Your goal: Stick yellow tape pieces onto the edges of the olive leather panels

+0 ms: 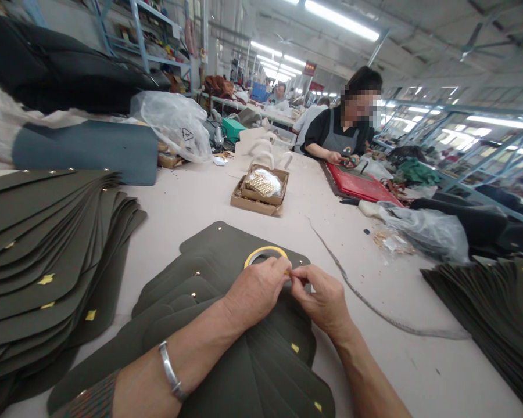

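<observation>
A roll of yellow tape (pixel 267 251) stands out above the fingers of my left hand (pixel 258 285), which is closed on it. My right hand (pixel 321 297) pinches at the tape's free end, its fingertips meeting those of the left. Both hands are over a fanned stack of dark olive panels (pixel 226 261) with small metal studs. Two panels near me carry small yellow tape pieces (pixel 295 348). The fingers partly hide the roll's lower side and the strip between them.
More olive panels (pixel 47 232) fan out at left, others (pixel 483 302) at right. A cardboard box (pixel 258 204) with gold studs lies ahead. A cord (pixel 353 290) crosses the table. A co-worker (pixel 337 130) handles something by a red board (pixel 361 184). Plastic bags (pixel 174 125) lie about.
</observation>
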`<state>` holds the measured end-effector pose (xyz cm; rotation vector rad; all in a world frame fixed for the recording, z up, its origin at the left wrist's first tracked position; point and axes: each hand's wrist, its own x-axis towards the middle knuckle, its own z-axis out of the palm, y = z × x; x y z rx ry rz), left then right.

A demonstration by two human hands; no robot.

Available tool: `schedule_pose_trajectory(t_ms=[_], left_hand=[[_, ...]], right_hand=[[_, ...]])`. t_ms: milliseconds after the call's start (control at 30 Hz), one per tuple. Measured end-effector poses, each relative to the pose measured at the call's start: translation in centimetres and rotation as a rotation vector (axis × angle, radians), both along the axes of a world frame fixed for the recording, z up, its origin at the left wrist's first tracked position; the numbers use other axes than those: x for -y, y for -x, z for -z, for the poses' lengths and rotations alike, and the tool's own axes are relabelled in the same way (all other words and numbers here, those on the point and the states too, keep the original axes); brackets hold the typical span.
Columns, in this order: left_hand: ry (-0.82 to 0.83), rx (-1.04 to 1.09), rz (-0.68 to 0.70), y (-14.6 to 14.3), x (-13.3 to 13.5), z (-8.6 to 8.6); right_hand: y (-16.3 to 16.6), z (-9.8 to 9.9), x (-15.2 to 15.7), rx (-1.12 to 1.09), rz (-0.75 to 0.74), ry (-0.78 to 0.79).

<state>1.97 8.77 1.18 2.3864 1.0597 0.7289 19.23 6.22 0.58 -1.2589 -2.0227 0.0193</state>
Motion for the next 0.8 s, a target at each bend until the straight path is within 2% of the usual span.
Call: schedule_pose_trajectory(t_ms=[133, 200, 300, 367, 433, 600, 800], left_hand=[[0.006, -0.094, -0.036, 0.0, -0.1, -0.4], [-0.027, -0.113, -0.047, 0.1, 0.0, -0.5], [-0.119, -0.073, -0.067, 0.1, 0.3, -0.6], [-0.167, -0.033, -0.071, 0.1, 0.5, -0.6], [-0.17, -0.024, -0.08, 0.0, 0.6, -0.6], [-0.069, -0.129, -0.118, -0.3, 0.3, -0.2], [-0.031, -0.182, -0.09, -0.3, 0.3, -0.1]], right_hand=[[0.7, -0.2, 0.2, -0.091, 0.08, 0.125], [1.2, -0.4, 0.2, -0.272, 0.121, 0.287], [1.5, -0.4, -0.6, -0.66, 0.163, 0.535], [0.9, -0.1, -1.4, -0.855, 0.225, 0.612], [-0.6, 0.4, -2.3, -0.928, 0.312, 0.64], [-4.2, 1.7, -3.7, -0.79, 0.392, 0.701], [-4.3, 2.0, -3.8, -0.467, 0.415, 0.692]])
